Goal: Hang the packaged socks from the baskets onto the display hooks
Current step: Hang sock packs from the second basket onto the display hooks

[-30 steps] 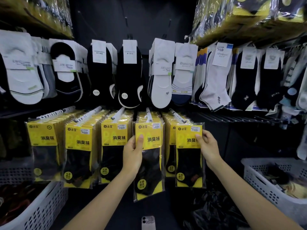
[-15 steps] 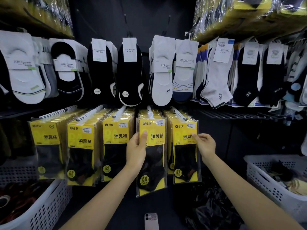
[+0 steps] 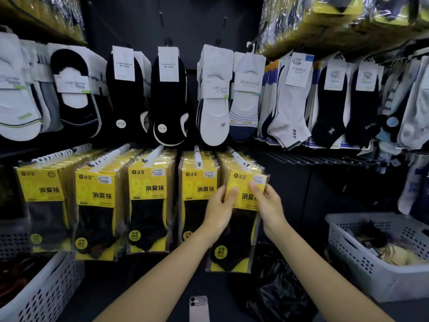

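A yellow-and-black sock packet (image 3: 243, 219) hangs at the front of the rightmost lower hook (image 3: 236, 156). My left hand (image 3: 220, 210) grips its left edge, thumb on the yellow label. My right hand (image 3: 267, 203) pinches the label's right side. Four more stacks of the same yellow packets (image 3: 148, 196) hang on white hooks to the left. A white basket (image 3: 371, 270) at the lower right holds more socks; another white basket (image 3: 46, 289) stands at the lower left.
Rows of loose white, black and grey socks (image 3: 213, 94) hang above. Bundled yellow stock (image 3: 348, 17) fills the top shelves. A phone (image 3: 198, 307) lies on the dark surface below, beside a black plastic bag (image 3: 276, 291). Bare wire hooks (image 3: 313, 159) stick out at the right.
My left hand left the fourth packet and moved right onto the rightmost packet. My right hand shifted to the label of that same packet. The camera moved closer.
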### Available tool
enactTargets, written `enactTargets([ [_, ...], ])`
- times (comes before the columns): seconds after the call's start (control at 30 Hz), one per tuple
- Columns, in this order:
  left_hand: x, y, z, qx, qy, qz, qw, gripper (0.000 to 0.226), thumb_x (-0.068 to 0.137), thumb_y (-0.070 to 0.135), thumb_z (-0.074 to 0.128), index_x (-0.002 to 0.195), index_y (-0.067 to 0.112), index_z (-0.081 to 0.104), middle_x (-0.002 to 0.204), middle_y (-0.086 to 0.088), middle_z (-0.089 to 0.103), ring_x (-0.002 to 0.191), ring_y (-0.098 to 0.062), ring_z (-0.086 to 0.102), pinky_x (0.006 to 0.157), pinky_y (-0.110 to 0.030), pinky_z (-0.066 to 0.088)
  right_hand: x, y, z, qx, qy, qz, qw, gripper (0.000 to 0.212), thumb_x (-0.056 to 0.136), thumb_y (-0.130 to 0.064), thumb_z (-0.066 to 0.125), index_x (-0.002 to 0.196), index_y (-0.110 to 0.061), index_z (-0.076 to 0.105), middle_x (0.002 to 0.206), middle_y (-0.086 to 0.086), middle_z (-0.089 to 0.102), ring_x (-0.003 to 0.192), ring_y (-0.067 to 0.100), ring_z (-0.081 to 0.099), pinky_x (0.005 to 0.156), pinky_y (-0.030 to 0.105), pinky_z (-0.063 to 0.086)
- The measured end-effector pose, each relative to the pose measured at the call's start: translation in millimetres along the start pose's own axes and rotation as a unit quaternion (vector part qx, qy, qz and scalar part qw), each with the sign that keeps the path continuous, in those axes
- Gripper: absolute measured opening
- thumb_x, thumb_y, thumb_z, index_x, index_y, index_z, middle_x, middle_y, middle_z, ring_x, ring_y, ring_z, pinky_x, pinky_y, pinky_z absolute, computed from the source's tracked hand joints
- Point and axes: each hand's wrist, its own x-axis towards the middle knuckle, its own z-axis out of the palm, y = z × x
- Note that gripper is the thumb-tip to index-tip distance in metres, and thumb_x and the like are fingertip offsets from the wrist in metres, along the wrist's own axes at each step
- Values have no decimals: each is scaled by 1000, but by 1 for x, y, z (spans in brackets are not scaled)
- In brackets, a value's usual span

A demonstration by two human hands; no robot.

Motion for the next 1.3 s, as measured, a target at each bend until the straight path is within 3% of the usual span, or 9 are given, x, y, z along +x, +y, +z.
enactTargets([
  [0.2,4,-5,20,15,-1,-34,999,49,96,40,48,141,23,37,115,11,51,99,1,49,70,-6,36,16,6,-29,-32,80,5,996,22,96,-22,56,112,-8,61,105,8,70,93,20,68,73,27,55],
  [0.37,7,-7,20,3,21,-35,999,53,97,36,47,146,23,30,136,7,46,111,-2,45,90,-18,37,40,-3,-18,-103,51,-45,992,20,95,-23,57,111,-11,60,101,3,68,89,13,66,72,25,54],
  [0.53,11,-12,14,7,33,-40,999,53,99,34,45,147,23,27,140,9,44,95,10,47,77,-6,38,54,6,-10,-139,7,-44,989,13,96,-21,56,106,-15,60,97,-1,67,87,10,65,68,21,52],
  [0.6,14,-16,12,10,40,-47,998,56,98,35,45,149,22,24,144,8,41,104,7,45,86,-11,36,58,11,-11,-154,2,-54,987,9,95,-21,57,102,-18,60,99,0,68,90,12,66,71,22,53],
  [0.77,25,-29,10,48,25,-61,997,62,99,41,41,151,22,14,156,5,23,141,-13,27,109,-27,26,64,23,-18,-159,48,-75,983,40,82,-33,73,111,-17,51,107,0,58,98,15,58,78,23,50],
  [0.83,32,-30,12,57,2,-77,995,66,98,45,38,152,23,6,159,4,13,145,-15,17,114,-30,20,68,27,-22,-165,60,-62,983,59,78,-41,75,123,-17,46,123,2,50,112,15,50,93,31,48],
  [0.93,42,-29,14,32,-14,-65,997,69,98,47,38,151,30,-3,160,8,6,146,-13,10,112,-28,17,71,28,-25,-132,-7,-27,991,65,83,-45,68,138,-22,43,140,-4,48,129,13,45,105,36,43],
  [1.07,56,-27,14,4,-22,-41,999,70,98,44,40,151,33,-5,159,10,10,144,-11,15,109,-25,19,73,24,-18,-64,-101,-10,993,47,81,-48,60,123,-28,57,116,-5,69,101,4,66,74,18,54],
  [1.3,69,-31,17,1,-13,-32,999,68,98,44,39,151,33,-3,159,10,5,146,-11,10,117,-34,16,80,21,-16,-42,-139,6,989,52,82,-50,59,128,-27,55,115,-7,70,106,9,65,85,25,51],
])
